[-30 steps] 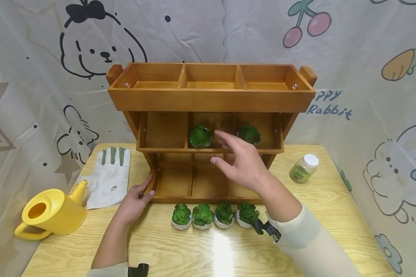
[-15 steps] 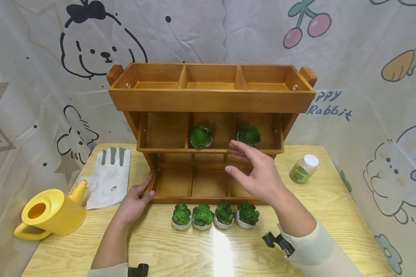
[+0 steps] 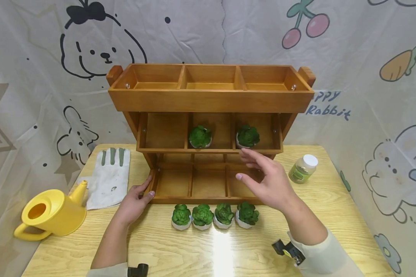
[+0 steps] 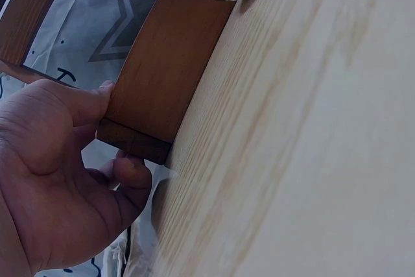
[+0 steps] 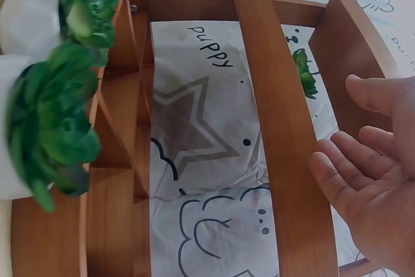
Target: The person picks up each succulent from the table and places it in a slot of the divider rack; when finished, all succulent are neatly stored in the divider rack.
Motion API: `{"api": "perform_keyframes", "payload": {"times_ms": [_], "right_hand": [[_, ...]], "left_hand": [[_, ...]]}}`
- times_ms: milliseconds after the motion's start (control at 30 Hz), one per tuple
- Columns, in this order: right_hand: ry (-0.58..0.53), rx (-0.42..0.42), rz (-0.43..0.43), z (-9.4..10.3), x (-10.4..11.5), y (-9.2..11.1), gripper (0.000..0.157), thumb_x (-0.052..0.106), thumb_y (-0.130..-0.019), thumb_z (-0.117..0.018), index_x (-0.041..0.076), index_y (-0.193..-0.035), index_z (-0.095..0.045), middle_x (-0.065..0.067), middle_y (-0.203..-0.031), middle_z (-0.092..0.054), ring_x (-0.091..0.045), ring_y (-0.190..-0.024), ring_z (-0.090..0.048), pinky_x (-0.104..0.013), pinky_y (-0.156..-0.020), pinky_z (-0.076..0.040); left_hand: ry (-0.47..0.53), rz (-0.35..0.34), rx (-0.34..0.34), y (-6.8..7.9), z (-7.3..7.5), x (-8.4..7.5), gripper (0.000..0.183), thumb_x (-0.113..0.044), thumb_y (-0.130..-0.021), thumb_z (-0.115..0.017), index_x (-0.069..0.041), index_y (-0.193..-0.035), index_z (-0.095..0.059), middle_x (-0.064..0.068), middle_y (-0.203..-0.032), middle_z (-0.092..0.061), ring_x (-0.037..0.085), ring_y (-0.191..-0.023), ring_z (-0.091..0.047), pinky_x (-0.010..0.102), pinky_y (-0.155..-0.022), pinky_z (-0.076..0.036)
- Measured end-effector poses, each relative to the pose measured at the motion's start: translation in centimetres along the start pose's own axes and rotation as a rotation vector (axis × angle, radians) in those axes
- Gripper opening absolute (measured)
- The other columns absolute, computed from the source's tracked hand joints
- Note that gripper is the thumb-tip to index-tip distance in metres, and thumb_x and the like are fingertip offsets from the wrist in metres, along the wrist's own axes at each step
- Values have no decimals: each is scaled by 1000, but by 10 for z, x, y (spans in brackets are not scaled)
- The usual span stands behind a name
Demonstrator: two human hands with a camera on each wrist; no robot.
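Observation:
A three-tier wooden plant shelf point(image 3: 211, 100) stands at the back of the table, each tier split into compartments. My left hand point(image 3: 135, 202) pinches the left front corner of its lowest tier; in the left wrist view the thumb and curled fingers take the wooden end point(image 4: 162, 63) between them. With nothing in it, my right hand point(image 3: 270, 182) hovers before the lowest tier's right side, fingers relaxed. One potted succulent point(image 3: 200, 136) sits in the middle tier's centre compartment, another potted succulent point(image 3: 248, 136) in its right one. Several potted succulents point(image 3: 202, 216) line up on the table before the shelf.
A yellow watering can point(image 3: 55, 211) and a white work glove point(image 3: 109, 177) lie to the left. On the right stands a jar point(image 3: 303, 169) with a white lid. A printed curtain point(image 3: 201, 30) hangs behind the wooden table point(image 3: 166, 254).
My right hand has drawn back from between the two middle-tier succulents, moving down and right. My left hand keeps its grip on the shelf corner.

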State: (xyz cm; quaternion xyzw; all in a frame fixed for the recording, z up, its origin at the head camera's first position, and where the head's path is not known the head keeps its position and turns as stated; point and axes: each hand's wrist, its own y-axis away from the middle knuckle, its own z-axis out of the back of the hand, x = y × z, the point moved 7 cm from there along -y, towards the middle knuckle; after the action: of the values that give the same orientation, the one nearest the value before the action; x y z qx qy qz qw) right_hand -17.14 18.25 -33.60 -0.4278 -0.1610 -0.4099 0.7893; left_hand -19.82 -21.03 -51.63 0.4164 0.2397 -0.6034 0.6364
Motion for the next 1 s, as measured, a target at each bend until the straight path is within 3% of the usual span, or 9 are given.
{"api": "perform_keyframes", "payload": {"times_ms": [267, 700, 1000], "right_hand": [[46, 32, -50, -1, -10, 18, 64, 10, -85, -86, 5, -143, -60, -6, -133, -69, -21, -112, -68, -31, -97, -53], [60, 120, -127, -12, -32, 49, 64, 21, -88, -85, 13, -146, -58, -3, -136, -67, -24, -117, -67, -43, -94, -56], [65, 198, -154, -20, -43, 68, 66, 23, -88, -86, 11, -146, -58, -5, -135, -68, -23, -114, -67, -45, -94, -56]], "left_hand": [[-5, -10, -1, 0, 0, 0, 64, -33, -108, -57, -23, -165, -29, 27, -146, -41, 48, -137, -40, 66, -114, -29], [-9, -10, 1, -2, 2, 3, 65, -37, -108, -57, -26, -165, -28, 24, -145, -42, 47, -136, -42, 65, -113, -31], [-2, -10, -2, -2, 2, 4, 64, -36, -108, -57, -25, -164, -30, 25, -143, -44, 46, -135, -42, 65, -113, -30]]}}
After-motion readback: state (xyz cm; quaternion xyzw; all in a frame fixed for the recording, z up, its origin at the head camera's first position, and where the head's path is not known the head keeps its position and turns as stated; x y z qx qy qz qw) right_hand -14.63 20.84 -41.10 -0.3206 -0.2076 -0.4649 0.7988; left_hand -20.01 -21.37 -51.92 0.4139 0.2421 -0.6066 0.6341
